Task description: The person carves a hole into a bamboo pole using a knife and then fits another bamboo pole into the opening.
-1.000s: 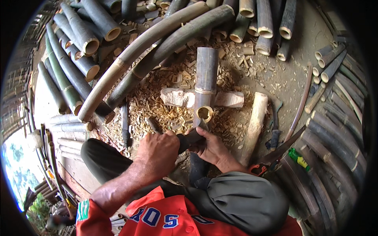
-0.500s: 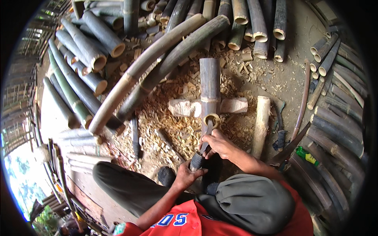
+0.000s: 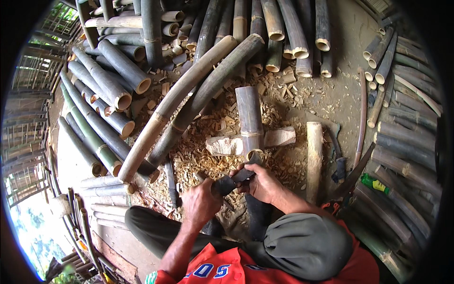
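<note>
The left hand (image 3: pixel 201 201) and right hand (image 3: pixel 260 183), on the near side of the bamboo tube (image 3: pixel 249 112), hold the bladed tool (image 3: pixel 243 175) between them, handle in the left, blade in the right; it slants further off the tube's line than half a second ago.

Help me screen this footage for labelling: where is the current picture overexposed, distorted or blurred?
Head view: glare washes out the opening at lower left; head view: the bamboo stack at right bows near the dark rim, likely lens distortion; head view: left hand and right hand look fairly sharp.
</note>
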A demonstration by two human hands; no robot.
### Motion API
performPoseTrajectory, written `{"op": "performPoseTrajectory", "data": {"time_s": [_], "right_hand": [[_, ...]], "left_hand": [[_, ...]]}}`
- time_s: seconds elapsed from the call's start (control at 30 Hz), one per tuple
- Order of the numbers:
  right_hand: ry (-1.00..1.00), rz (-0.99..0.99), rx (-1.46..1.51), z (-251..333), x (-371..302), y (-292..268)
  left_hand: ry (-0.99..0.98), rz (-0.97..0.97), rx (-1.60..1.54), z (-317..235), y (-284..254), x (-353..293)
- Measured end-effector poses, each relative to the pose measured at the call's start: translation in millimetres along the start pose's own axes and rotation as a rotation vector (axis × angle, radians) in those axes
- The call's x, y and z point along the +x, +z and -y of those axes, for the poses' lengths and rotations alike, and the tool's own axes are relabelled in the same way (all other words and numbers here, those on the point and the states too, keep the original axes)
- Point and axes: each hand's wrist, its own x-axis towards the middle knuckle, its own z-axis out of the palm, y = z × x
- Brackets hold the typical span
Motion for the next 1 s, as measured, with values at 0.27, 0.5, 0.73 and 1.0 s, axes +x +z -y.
{"op": "performPoseTrajectory", "data": {"time_s": [0.27, 0.5, 0.73, 1.0], "right_hand": [[0.063, -0.013, -0.058, 9, 20, -3], [-0.061, 0.090, 0.397, -9, 6, -21], [0.098, -0.060, -0.391, 8, 20, 2], [-0.047, 0.026, 0.257, -3, 7, 5]], "left_hand": [[-0.229, 0.278, -0.115, -12, -26, 14], [0.462, -0.067, 0.370, -60, -43, 21], [-0.278, 0.233, -0.438, 15, 30, -18], [0.380, -0.100, 0.223, -12, -41, 45]]}}
